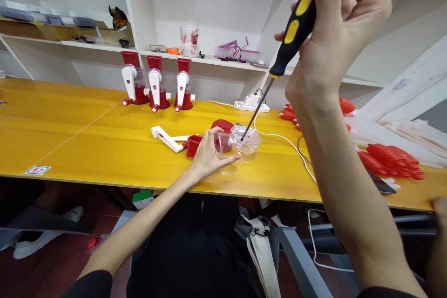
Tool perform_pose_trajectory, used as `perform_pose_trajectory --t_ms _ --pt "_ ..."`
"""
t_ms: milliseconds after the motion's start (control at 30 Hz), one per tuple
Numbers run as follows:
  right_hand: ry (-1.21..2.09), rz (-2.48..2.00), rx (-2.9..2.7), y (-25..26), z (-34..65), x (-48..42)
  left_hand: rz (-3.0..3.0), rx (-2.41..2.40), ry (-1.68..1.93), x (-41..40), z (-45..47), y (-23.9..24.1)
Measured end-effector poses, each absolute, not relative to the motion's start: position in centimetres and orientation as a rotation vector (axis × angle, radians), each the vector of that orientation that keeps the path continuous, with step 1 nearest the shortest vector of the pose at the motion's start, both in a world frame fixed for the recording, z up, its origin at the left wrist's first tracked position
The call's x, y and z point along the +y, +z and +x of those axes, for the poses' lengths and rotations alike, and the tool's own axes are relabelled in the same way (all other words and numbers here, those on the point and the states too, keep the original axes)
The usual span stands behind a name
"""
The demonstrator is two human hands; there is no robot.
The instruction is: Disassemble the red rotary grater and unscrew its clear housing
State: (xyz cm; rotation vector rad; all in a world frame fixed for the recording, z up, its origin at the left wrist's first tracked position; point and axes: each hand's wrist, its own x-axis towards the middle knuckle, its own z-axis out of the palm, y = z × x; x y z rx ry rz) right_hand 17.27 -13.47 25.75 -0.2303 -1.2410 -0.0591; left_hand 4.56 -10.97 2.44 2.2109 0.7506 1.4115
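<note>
My right hand point(340, 23) is raised high at the upper right, closed round the black and yellow handle of a long screwdriver point(293, 32). The metal shaft slants down and its tip sits inside a clear plastic housing point(244, 142) on the yellow table point(87, 144). My left hand point(209, 156) reaches across the table and grips the left side of that clear housing, holding it down. Just behind my left hand lie a red part point(193, 145) and a white crank handle point(165, 138).
Three red and white hand-crank grinders point(155, 83) stand in a row at the table's back. A white power strip point(251, 104) and its cable lie behind the housing. Red plastic parts point(391, 159) are piled at the right. Shelves point(209, 58) hold small items.
</note>
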Motion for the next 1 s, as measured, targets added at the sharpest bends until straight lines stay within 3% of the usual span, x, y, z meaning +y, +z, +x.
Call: perform_pose_trajectory --t_ms 367,567,1000 --pt "0.044 -0.304 -1.221 25.7 17.3 -14.1 2.219 0.762 1.412 -10.9 4.7 2.3" --pt "-0.116 -0.403 -1.240 25.9 16.9 -14.9 2.216 0.746 1.428 -10.8 4.6 2.2" --pt "-0.052 -0.357 -1.297 25.8 17.4 -14.0 2.210 0.735 1.431 -10.8 4.7 2.2"
